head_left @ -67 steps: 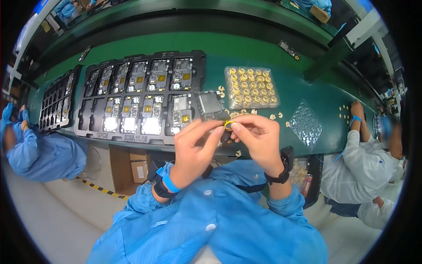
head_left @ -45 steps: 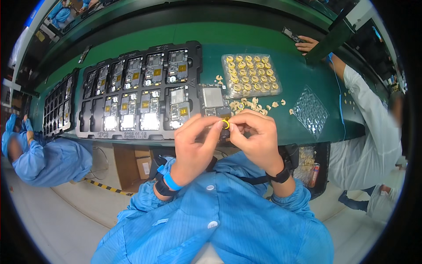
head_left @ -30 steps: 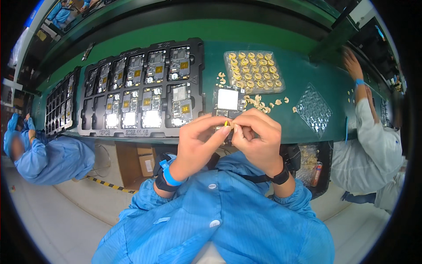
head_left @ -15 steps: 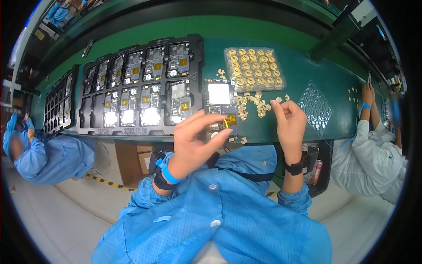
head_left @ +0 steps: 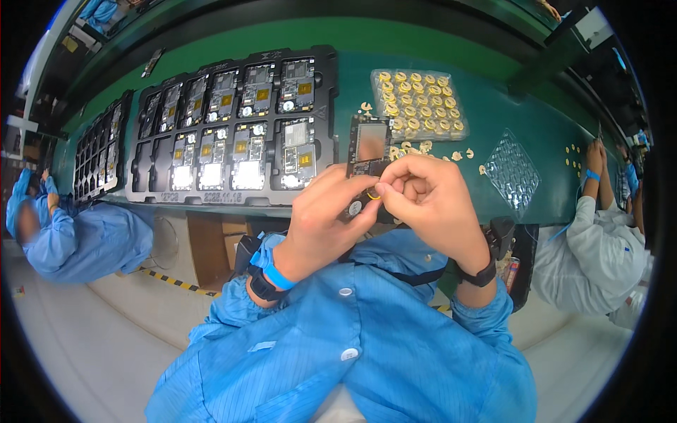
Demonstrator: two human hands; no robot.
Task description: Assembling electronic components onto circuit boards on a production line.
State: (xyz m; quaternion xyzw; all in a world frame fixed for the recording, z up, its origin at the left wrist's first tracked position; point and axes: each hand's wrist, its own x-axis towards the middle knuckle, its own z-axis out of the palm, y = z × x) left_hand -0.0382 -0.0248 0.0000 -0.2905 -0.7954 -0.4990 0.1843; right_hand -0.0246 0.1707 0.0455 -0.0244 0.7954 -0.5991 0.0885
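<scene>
Between the thumb and forefinger of my left hand [head_left: 326,208] is a small round disc with a yellow rim [head_left: 374,196], mostly covered by fingers. My right hand [head_left: 436,201] is closed in a pinch at the disc's edge, its other fingers curled in. Whether the right fingertips hold a separate piece is hidden. Just beyond the hands, a dark circuit board [head_left: 363,127] with a shiny silver plate lies on the table. Its near end, with a round pale part [head_left: 355,209], shows partly beside my left thumb.
A black tray [head_left: 233,198] of circuit boards stands at left, another tray [head_left: 87,192] beyond it. A clear tray [head_left: 462,130] of yellow discs sits at the back. Loose cream pieces [head_left: 425,146] lie near it. An empty clear blister tray [head_left: 511,173] is at right. Co-workers sit on both sides.
My right hand has moved left from beside the loose pieces to meet my left hand at the disc. My left hand still pinches the disc. The view has shifted slightly.
</scene>
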